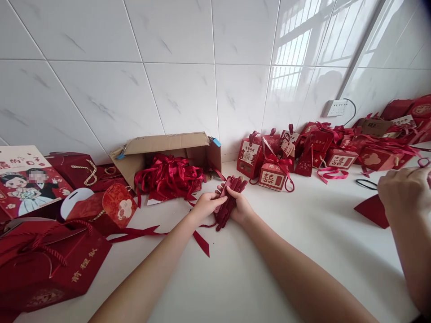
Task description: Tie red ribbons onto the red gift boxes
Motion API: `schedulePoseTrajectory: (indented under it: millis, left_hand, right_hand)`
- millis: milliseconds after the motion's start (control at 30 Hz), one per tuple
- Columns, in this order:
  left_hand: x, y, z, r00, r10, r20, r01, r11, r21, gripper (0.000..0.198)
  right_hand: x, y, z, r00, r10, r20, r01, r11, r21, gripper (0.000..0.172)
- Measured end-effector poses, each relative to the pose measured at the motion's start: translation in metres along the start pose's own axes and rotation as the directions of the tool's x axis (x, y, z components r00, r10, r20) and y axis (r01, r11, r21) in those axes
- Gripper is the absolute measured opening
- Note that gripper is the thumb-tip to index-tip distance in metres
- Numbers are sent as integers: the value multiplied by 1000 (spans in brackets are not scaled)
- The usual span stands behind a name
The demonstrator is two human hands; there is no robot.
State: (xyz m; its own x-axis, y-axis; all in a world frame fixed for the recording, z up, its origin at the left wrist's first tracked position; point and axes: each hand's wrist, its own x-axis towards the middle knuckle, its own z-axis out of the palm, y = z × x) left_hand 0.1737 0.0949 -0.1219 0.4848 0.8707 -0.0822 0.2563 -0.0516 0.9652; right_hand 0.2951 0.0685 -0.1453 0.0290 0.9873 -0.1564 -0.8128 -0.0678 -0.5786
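Both of my hands meet over the white countertop (pixel 215 278) around a bundle of dark red strips (pixel 223 217). What the strips are made of, I cannot tell. My left hand (pixel 206 205) grips the bundle from the left, its thumb laid across the top. From the right, my right hand (pixel 241 207) closes on the same bundle, thumb also on top. A dark red cord and a loose red ribbon end (pixel 202 244) lie just below and left of it. Close behind stands an open cardboard box (pixel 168 142) on its side, with tangled red ribbons (pixel 171 176) spilling out.
Red gift boxes (pixel 272 177) with ribbons line the wall to the right. At left are a large red box (pixel 77 269) and a printed couple box (pixel 33 188). Another person's hand (pixel 406 193) is at far right, beside a red folded piece (pixel 372 211).
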Motion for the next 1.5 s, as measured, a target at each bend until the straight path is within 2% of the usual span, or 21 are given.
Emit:
schedulePoseTrajectory:
  millis: [133, 333, 567, 767, 967, 1133, 1367, 1500]
  left_hand:
    - [1, 0, -3, 997, -52, 52, 58, 990, -130, 38]
    - [7, -5, -5, 994, -66, 87, 85, 968, -236, 35]
    - [9, -6, -9, 995, -77, 70, 91, 969, -228, 24]
    - [5, -3, -8, 994, -89, 58, 99, 977, -188, 35]
    - [6, -5, -10, 997, -73, 15, 74, 974, -213, 38]
    - [8, -5, -10, 997, -49, 63, 66, 952, -299, 37]
    - [5, -3, -6, 993, -50, 107, 85, 932, -352, 37]
    - [5, -6, -7, 995, -66, 80, 90, 931, -355, 33]
  right_hand:
    - [1, 0, -3, 1000, 0, -7, 0, 1000, -26, 16]
    - [1, -1, -5, 1000, -10, -21, 8, 997, -73, 11]
    - [-2, -4, -4, 999, -48, -8, 46, 986, -159, 5]
    - [-3, -2, -5, 995, -95, 16, 96, 953, -286, 6]
    - [0, -4, -9, 985, -167, 30, 164, 890, -425, 21]
    - [1, -6, -14, 972, -233, 45, 222, 827, -516, 34]
    - [3, -4, -16, 955, -288, 71, 270, 742, -614, 25]
    - [4, -3, -18, 937, -334, 100, 299, 623, -723, 18]
